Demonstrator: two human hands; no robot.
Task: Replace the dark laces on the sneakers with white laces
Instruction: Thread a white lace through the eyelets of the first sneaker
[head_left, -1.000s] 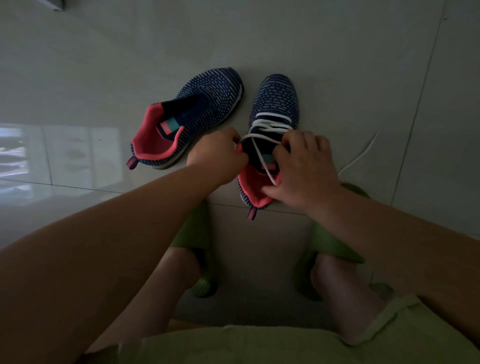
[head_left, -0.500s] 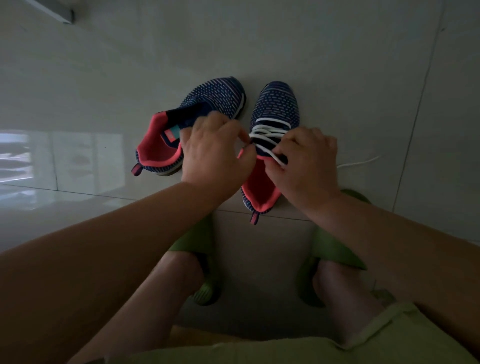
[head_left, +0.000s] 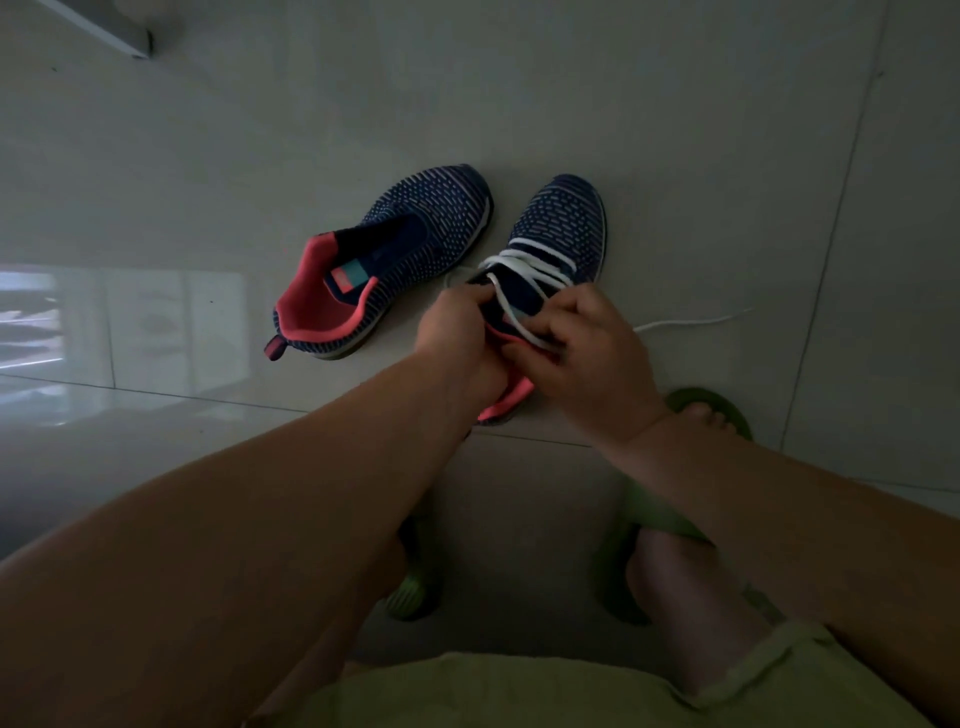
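Two navy knit sneakers with pink linings stand on the tiled floor. The left sneaker (head_left: 395, 270) has no lace and lies apart from my hands. The right sneaker (head_left: 563, 223) carries a white lace (head_left: 524, 262) across its front eyelets. My left hand (head_left: 457, 332) grips the sneaker's collar on its left side. My right hand (head_left: 582, 353) pinches a strand of the white lace over the tongue. A loose end of the lace (head_left: 691, 322) trails on the floor to the right. The sneaker's heel is partly hidden under my hands.
My feet in green slippers (head_left: 711, 405) rest on the floor just below the sneakers, with my knees and green shorts (head_left: 519, 691) near the bottom edge. A pale strip of a fixture (head_left: 104, 31) sits at the top left. A bright reflection lies on the tiles at left.
My left hand has dropped from over the left sneaker onto the right sneaker's collar. My right hand now pinches the lace lower over the tongue. The view shifted slightly.
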